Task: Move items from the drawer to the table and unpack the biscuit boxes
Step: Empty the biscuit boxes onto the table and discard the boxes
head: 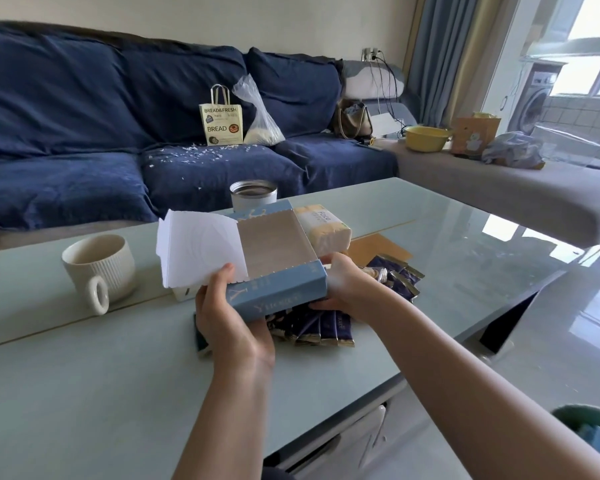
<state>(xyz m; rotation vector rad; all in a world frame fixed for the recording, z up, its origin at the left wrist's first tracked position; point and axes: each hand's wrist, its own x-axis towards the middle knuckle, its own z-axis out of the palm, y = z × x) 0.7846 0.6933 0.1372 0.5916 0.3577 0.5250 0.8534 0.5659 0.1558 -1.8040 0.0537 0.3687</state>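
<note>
A light-blue biscuit box [278, 292] is held above the glass table [84, 375], its white lid flap [198, 247] folded open to the left and its brown inside bare. My left hand [229, 317] grips the box's near left corner, thumb on the flap. My right hand [343, 282] grips the box's right end. Several dark-blue biscuit packets [323, 327] lie in a heap on the table under and right of the box.
A ribbed cream mug [101, 268] stands at left, a steel cup [253, 194] behind the box, a yellow tissue pack [326, 228] and a brown card [378, 249] to the right. A blue sofa [84, 133] lies beyond; an open drawer [354, 441] is below the table edge.
</note>
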